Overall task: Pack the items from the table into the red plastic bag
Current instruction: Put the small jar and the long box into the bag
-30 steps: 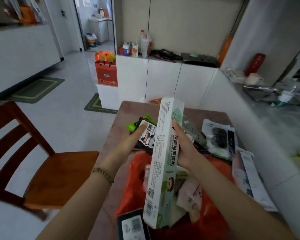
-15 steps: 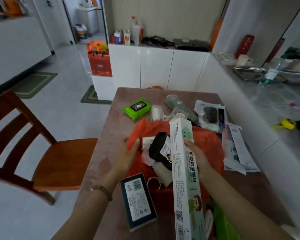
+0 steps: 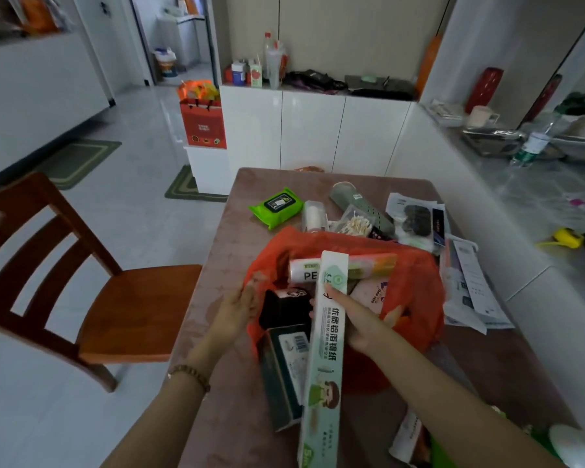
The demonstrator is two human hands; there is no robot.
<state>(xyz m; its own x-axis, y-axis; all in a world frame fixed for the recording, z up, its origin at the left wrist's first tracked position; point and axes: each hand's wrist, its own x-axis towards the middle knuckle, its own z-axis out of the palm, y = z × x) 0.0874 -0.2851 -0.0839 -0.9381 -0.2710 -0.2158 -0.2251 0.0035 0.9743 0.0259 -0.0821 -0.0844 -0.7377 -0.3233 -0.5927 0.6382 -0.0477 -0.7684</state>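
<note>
My right hand point(image 3: 358, 320) curls its fingers point(image 3: 338, 298) round the box point(image 3: 328, 349) at the bag point(image 3: 416, 285) mouth, left hand point(image 3: 233, 312) straight-fingered on its rim; several items packed, wipes point(image 3: 276, 206) and others left on the counter point(image 3: 267, 179).

Left arm: a bare forearm point(image 3: 163, 423), slim, uncovered as far as the lower edge of the view.
Left wrist: a single-strand bracelet point(image 3: 190, 375) of small round brown beads, wood-like, lying close round the wrist.
Left hand point(image 3: 236, 310): bare; the fingers point(image 3: 250, 289) are blurred, so the nails cannot be made out.
Right arm: a bare forearm point(image 3: 453, 403), uncovered to the lower right edge.
Right hand point(image 3: 360, 320): bare, with slim fingers point(image 3: 339, 296).
</note>
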